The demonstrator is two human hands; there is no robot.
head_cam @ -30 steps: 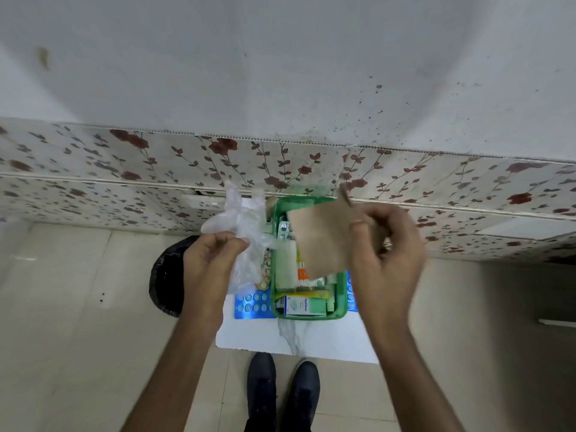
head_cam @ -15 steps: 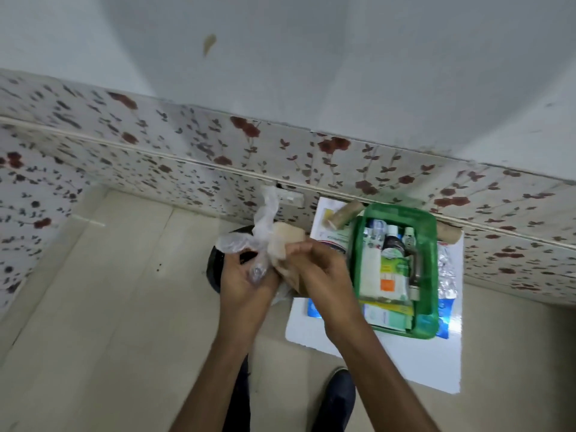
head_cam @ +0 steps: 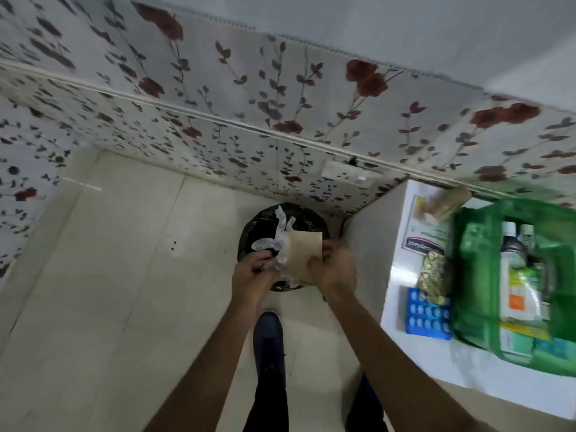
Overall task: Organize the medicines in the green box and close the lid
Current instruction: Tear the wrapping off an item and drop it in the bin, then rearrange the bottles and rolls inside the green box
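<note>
The green box (head_cam: 473, 275) stands open on a white table (head_cam: 367, 238) at the right, holding bottles and medicine cartons. Beside it lie a blue blister pack (head_cam: 427, 319), a gold pill strip (head_cam: 433, 275) and a brown roll (head_cam: 442, 204). Over a black-lined bin (head_cam: 258, 222) on the floor, my left hand (head_cam: 252, 275) grips a crumpled clear plastic bag (head_cam: 277, 241). My right hand (head_cam: 333, 272) holds a brown paper packet (head_cam: 304, 254) pressed against the plastic.
A floral-papered wall (head_cam: 280, 98) runs behind, with a white socket (head_cam: 349, 176) near the table corner. The floor is pale tile (head_cam: 109, 275). My dark shoe (head_cam: 268, 332) and legs stand just below the bin.
My view has swung left, so the green box now sits at the right. Both hands carried the plastic bag and brown packet away from the box to above the bin.
</note>
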